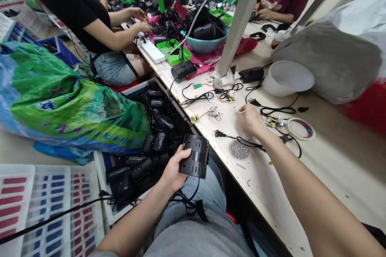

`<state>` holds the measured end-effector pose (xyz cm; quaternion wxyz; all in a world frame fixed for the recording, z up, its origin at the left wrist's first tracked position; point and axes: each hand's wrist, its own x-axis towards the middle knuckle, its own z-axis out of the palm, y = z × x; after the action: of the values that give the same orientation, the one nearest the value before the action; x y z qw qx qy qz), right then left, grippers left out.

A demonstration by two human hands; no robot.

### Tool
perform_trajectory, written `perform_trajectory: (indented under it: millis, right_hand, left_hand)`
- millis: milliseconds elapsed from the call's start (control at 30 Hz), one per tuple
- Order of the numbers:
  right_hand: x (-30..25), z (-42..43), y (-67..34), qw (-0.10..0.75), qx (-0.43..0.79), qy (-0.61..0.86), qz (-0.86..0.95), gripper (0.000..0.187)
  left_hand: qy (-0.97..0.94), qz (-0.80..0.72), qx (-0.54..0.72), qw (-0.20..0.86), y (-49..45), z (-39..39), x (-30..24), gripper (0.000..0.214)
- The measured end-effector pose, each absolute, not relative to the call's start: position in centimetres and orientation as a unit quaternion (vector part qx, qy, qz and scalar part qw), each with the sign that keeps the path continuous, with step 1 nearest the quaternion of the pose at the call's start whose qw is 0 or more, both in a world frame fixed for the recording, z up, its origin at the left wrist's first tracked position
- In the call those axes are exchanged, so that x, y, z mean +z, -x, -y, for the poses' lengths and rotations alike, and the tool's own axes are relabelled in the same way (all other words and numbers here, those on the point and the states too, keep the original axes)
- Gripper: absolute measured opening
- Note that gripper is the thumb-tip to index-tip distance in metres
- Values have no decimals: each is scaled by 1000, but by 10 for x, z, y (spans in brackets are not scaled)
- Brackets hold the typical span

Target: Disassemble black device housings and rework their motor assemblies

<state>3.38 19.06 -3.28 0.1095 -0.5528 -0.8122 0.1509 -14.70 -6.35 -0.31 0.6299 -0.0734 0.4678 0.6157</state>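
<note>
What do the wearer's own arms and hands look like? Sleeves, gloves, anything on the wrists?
Left hand and right hand are both ungloved, with no watch, bracelet or cable visible on either wrist. Both forearms are bare. A sliver of grey cloth at the lower edge, probably a short sleeve, matches the grey top. No right sleeve shows.

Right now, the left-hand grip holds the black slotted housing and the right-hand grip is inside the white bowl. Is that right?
Not quite. The right-hand grip is outside the white bowl, over the tabletop, as the head view shows. The left-hand grip does hold the black slotted housing.
</note>
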Motion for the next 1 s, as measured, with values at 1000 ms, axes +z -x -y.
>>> perform_trajectory:
  millis: [1000]
  right_hand:
    - [59,-12,-1,160,257,40,952,29]
  left_hand:
    - [56,-430,600,672,121,61,-7,45]
